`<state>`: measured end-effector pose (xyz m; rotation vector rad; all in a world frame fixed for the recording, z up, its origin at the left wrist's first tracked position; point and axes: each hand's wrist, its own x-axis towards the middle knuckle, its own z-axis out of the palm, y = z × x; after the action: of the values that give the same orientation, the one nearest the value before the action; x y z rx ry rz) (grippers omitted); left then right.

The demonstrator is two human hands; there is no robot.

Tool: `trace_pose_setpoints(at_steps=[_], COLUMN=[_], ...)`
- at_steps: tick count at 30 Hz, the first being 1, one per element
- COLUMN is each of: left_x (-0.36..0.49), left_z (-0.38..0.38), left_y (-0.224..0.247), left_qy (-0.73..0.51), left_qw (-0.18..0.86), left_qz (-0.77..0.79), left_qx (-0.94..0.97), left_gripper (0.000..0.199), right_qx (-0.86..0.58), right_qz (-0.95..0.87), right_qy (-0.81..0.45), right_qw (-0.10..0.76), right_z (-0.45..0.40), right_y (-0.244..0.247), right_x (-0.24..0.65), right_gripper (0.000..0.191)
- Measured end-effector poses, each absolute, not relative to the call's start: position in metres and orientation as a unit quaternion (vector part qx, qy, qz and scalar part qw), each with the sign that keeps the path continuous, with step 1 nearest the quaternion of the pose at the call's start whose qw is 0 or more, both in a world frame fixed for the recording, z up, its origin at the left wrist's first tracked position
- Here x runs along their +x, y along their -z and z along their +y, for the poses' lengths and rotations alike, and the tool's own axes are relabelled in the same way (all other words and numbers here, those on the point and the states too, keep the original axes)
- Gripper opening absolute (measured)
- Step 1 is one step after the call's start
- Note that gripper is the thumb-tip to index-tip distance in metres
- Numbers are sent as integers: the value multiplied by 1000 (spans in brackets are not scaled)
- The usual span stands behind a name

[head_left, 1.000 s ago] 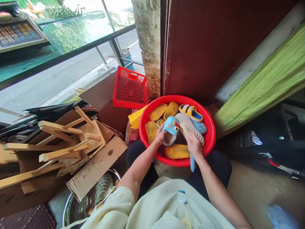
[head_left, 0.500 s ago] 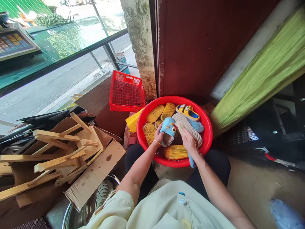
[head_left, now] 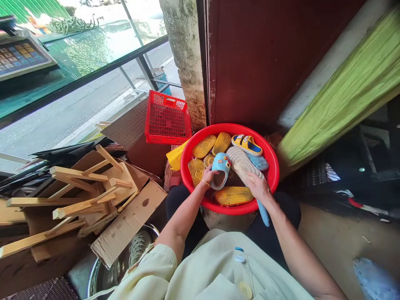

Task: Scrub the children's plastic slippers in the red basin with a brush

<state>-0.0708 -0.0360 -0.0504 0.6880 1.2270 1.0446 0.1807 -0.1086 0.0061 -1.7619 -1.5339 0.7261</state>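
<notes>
Over on the left, wooden stools (head_left: 78, 209) lie with their legs jutting out, near a red crate (head_left: 168, 138). Next comes the red basin (head_left: 274, 166), full of slippers. Yellow soles (head_left: 204, 146) face up along its left side; just beside them the left hand (head_left: 208, 175) grips a light-blue slipper (head_left: 221, 163) by its side — inside the rim, opening towards the wearer. Right of that lies a pale sole (head_left: 240, 161), the right hand (head_left: 258, 186) over its near end, fingers wrapped round a blue handle (head_left: 263, 214) — its other end hidden. Furthest right hangs green cloth (head_left: 337, 91).
</notes>
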Motion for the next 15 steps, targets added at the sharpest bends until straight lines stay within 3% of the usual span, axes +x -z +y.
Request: trace_pose_setpoints(at_steps=[5, 8, 15], left_x=[-73, -65, -43], left_z=[-44, -40, -42], left_y=[31, 13, -47], left_qy=[-451, -473, -471], left_qw=[675, 622, 440], left_qz=[501, 498, 432], left_qx=[299, 376, 631], left_gripper=[65, 77, 85], right_qx=[-655, -601, -473], right_qz=[-395, -336, -284], right_qy=[-489, -575, -687], right_qw=[418, 442, 473], right_z=[-110, -102, -62], right_y=[-15, -21, -34], right_x=[177, 165, 152], right_gripper=[66, 72, 34])
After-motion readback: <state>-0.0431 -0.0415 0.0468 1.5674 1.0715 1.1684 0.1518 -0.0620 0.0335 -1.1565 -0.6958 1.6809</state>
